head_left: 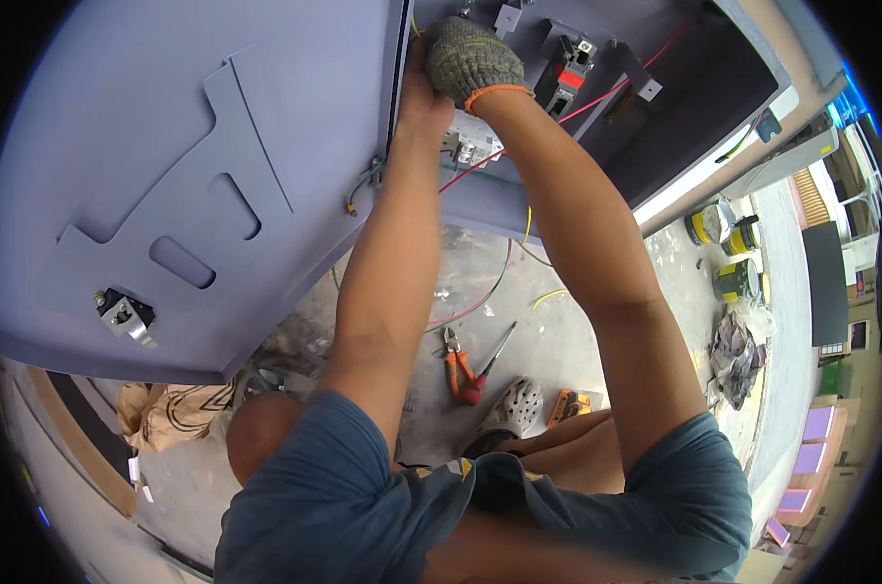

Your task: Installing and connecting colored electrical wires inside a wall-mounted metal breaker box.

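Observation:
Both arms reach up into a grey metal electrical cabinet (645, 136). My right hand (472, 60), in a grey knit glove with an orange cuff, is curled closed at the cabinet's left inner side; what its fingers hold is hidden. Close against it is my bare left hand (422, 100), its fingers mostly covered by the glove. A yellow-green wire (415, 26) shows just above the left hand. Below the hands sits a pale terminal block (474, 142). To their right a black circuit breaker (565, 80) with a red part is mounted, and a red wire (611, 94) crosses in front.
The open cabinet door (295, 107), with a latch (126, 313), fills the left. Orange-handled cutting pliers (454, 365) and a screwdriver (489, 364) lie on the floor near my shoe (516, 406). A yellow tool (569, 406), buckets (738, 277) and crumpled plastic (736, 358) are to the right.

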Available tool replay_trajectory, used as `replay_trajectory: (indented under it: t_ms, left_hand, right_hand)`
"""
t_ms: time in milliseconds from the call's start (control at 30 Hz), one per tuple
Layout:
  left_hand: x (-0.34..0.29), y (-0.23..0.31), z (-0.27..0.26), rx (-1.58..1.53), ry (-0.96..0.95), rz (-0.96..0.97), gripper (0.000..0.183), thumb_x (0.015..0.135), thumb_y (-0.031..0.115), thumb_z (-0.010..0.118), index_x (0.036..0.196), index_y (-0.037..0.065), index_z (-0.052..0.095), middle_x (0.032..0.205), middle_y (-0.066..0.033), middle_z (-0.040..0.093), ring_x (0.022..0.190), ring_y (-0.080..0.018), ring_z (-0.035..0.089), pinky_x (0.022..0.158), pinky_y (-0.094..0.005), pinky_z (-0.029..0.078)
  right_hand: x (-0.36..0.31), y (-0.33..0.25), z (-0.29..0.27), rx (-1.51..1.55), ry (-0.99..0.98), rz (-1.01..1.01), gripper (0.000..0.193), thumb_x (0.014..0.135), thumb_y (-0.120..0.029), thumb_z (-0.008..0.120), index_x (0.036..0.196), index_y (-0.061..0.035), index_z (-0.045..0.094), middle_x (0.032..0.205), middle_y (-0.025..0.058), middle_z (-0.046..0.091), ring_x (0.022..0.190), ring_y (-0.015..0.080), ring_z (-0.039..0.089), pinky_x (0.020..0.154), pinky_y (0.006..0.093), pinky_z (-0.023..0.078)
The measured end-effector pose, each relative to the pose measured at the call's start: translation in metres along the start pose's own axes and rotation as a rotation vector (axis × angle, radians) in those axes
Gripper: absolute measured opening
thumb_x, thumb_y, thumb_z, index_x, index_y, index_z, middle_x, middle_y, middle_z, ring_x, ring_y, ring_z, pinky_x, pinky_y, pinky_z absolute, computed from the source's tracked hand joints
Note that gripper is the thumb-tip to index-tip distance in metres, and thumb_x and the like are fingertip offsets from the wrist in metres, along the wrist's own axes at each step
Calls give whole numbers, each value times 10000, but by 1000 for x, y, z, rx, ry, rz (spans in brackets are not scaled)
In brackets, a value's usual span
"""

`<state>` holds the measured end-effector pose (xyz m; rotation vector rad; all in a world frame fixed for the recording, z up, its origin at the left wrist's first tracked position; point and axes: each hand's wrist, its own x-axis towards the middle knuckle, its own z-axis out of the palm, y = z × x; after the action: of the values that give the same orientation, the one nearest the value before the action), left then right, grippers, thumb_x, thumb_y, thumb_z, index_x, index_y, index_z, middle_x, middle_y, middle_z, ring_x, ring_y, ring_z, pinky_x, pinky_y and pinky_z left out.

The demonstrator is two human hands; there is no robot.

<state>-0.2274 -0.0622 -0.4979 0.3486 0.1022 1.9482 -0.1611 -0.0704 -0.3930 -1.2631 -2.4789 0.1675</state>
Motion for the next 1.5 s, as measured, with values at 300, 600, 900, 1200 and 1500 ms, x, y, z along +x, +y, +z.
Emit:
replay_trajectory:
  t_ms: [300,600,900,1200,1500]
  left_hand:
    - [3,-7,10,-103,84,-57,368,1043,320,392,1221,46,562,1262,-119,598,1177,-290,572,1039,-447,444]
    - [-2,3,17,-55,187,65,140,993,254,575,912,143,602,660,49,482,547,-98,394,527,-261,340]
    - [-5,6,22,-6,227,88,135,937,287,674,923,184,588,702,70,537,498,-64,412,476,-210,370]
    - [-6,9,13,115,233,65,133,937,291,676,1015,195,629,718,26,521,619,-102,447,608,-299,465]
    - [-9,2,20,164,237,127,264,958,239,641,1193,143,566,1099,-63,626,933,-218,589,811,-386,551]
  right_hand:
    - [-1,7,-6,-59,-6,-54,312,886,-241,552,1100,-94,725,1125,202,685,1040,377,662,902,452,531]
    - [-59,13,-22,118,196,39,326,869,-341,578,1049,-109,720,994,190,699,972,394,652,861,457,515]
    - [-48,11,-5,84,399,108,317,903,-344,564,1048,-100,705,1002,201,691,969,398,650,859,471,511]
    - [-50,9,-1,132,291,45,355,965,-346,470,1114,-102,680,1056,195,685,1010,391,643,892,482,495]
    - [-47,6,-5,148,237,156,328,936,-321,533,1064,-64,692,1030,223,688,994,384,661,888,478,516]
